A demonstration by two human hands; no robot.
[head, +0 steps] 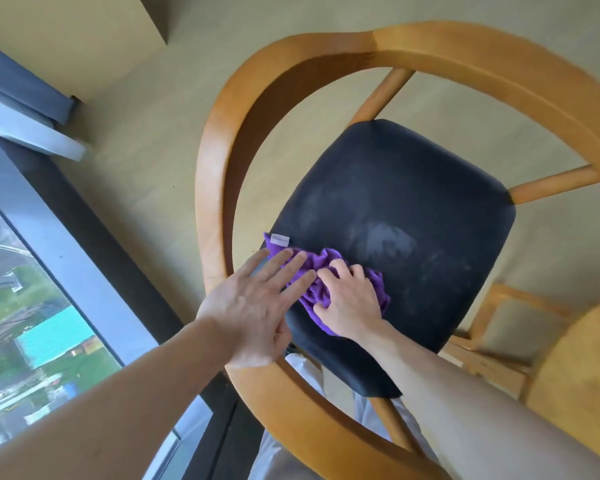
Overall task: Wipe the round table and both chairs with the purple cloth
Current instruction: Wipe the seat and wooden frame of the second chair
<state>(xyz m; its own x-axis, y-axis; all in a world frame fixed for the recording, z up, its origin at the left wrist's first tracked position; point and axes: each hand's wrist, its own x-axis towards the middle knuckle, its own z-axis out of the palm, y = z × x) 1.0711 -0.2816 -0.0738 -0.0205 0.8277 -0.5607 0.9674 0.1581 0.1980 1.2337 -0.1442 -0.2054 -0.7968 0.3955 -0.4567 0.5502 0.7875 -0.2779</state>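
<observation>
Closest to you are your two bare arms, reaching out from the bottom of the view, with your pale trousers (302, 441) showing under them. Your left hand (253, 306) is flat, with its fingers straight and spread a little. The fingertips rest on the left part of the purple cloth (317, 271), and the palm hangs over the near left edge of the seat. Your right hand (350, 299) is just beside it, touching it at the fingers. Its fingers are curled and they grip the bunched-up cloth and push it down on the seat. The cloth lies on the near left part of the dark seat (413, 202), and a small white tag (280, 240) pokes out at its far left corner. Just past the cloth, near the middle of the seat, there is a pale, smeary patch (385, 239). The seat belongs to a wooden chair (482, 53) with a round back rail that bends all the way around the seat. Thin wooden bars join the rail to the seat. On your right, low in the view, you see the curved edge of the round wooden counter (582, 368), and beside it part of another wooden frame (492, 344); you cannot tell what that one is. The floor (146, 168) under the chair is pale. On your left a big window (32, 323) with a dark frame looks down on green ground and roofs far below. A grey roller blind (25, 88) sits at the far left.
</observation>
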